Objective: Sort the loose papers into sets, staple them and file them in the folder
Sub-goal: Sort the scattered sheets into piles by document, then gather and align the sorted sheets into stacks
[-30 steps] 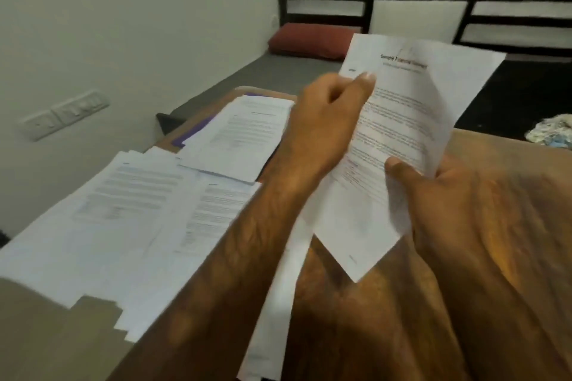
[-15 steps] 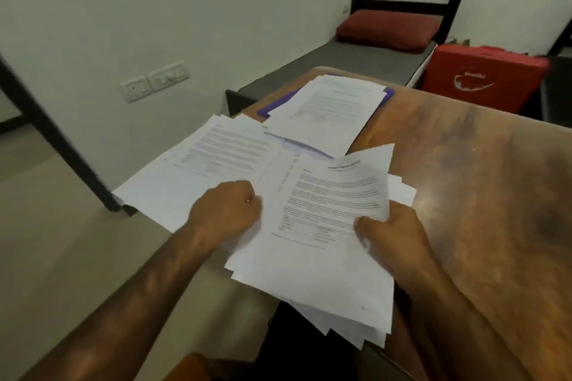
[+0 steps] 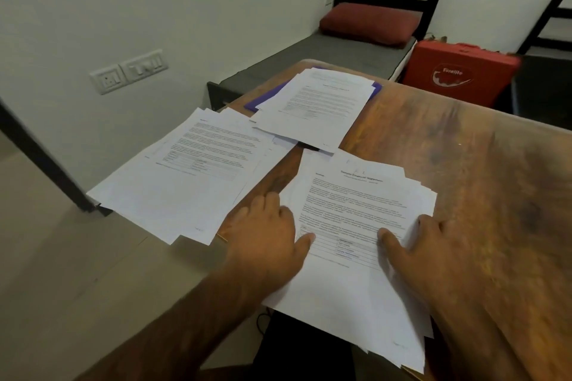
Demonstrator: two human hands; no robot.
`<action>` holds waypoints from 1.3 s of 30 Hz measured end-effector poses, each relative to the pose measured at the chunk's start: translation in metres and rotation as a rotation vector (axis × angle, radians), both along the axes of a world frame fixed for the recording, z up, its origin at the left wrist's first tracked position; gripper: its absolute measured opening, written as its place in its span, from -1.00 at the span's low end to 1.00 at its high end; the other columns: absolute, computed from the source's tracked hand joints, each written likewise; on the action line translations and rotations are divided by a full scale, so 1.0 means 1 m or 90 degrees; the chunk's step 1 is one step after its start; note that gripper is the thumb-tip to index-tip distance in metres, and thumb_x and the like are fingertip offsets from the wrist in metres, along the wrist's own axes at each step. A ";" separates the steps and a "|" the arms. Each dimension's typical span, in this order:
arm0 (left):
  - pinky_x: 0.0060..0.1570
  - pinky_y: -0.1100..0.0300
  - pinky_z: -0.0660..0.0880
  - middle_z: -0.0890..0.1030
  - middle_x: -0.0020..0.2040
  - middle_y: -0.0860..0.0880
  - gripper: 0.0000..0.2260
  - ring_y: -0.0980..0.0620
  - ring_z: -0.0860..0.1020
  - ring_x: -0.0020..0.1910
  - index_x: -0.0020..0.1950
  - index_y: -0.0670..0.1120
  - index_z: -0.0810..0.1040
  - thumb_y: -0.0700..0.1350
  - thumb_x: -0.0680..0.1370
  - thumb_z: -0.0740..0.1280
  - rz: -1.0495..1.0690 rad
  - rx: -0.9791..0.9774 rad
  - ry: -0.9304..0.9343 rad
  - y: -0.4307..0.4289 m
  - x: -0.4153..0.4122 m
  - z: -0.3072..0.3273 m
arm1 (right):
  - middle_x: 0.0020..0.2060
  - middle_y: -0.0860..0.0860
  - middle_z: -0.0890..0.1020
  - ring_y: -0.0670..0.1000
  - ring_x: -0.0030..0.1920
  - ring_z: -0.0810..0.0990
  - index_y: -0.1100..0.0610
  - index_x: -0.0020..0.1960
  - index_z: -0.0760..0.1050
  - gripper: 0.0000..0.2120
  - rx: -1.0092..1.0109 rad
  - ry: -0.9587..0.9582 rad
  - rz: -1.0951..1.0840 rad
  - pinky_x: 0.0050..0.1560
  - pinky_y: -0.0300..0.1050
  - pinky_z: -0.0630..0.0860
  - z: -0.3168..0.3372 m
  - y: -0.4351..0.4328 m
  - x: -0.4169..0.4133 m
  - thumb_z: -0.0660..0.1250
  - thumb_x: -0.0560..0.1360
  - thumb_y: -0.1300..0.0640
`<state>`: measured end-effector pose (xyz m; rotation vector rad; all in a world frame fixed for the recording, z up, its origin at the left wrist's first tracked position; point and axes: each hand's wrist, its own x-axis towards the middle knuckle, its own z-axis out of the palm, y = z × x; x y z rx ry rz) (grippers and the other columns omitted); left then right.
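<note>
Between both grips: fanned stack (image 3: 349, 204) of white printed sheets, near end overhanging the table (image 3: 464, 164).
L grip (image 3: 269, 235) lies flat, thumb on stack's edge; R grip (image 3: 433, 244) pinches opposite edge, thumb on top. Left of L grip: 2nd loose pile (image 3: 185, 170). Beyond: 3rd pile (image 3: 315, 105) covering purple folder (image 3: 252, 103). Tabletop is glossy, streaky brown wood.

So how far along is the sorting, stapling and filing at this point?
Done: papers lie in three piles: the near stack, a left pile overhanging the table edge, and a far pile lying on the purple folder. In hand: the left hand and right hand rest thumbs on the near stack, seemingly squaring it. Left: no staples or stapler show, and nothing looks filed inside the folder.
</note>
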<state>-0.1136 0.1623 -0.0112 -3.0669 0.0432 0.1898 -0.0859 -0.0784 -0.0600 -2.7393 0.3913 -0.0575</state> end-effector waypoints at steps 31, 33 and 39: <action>-0.02 0.09 0.61 0.64 0.11 0.06 -0.63 -0.05 0.68 0.06 0.20 -0.09 0.45 -0.03 0.50 0.51 0.140 -0.502 0.052 -0.130 0.013 0.008 | 0.26 0.07 0.51 0.12 0.28 0.49 0.07 0.38 0.42 -0.42 0.032 -0.108 -0.185 0.26 0.06 0.45 0.009 -0.065 -0.066 0.35 0.51 -0.25; -0.03 0.04 0.68 0.71 0.07 0.10 -0.79 0.02 0.71 -0.04 0.17 0.00 0.62 -0.13 0.54 0.45 0.120 -0.627 0.079 -0.121 0.017 0.006 | 0.23 0.07 0.50 0.11 0.26 0.48 0.06 0.35 0.44 -0.44 0.037 -0.106 -0.186 0.23 0.04 0.45 0.008 -0.067 -0.071 0.36 0.50 -0.26; 0.09 -0.02 0.66 0.71 0.17 0.04 -0.67 -0.04 0.68 0.16 0.31 0.02 0.55 -0.30 0.62 0.36 -0.055 -0.940 0.055 -0.123 0.010 0.021 | 0.16 -0.05 0.55 0.03 0.16 0.63 -0.04 0.33 0.40 -0.47 0.332 -0.234 -0.172 0.07 0.01 0.57 0.023 -0.088 -0.060 0.49 0.46 -0.16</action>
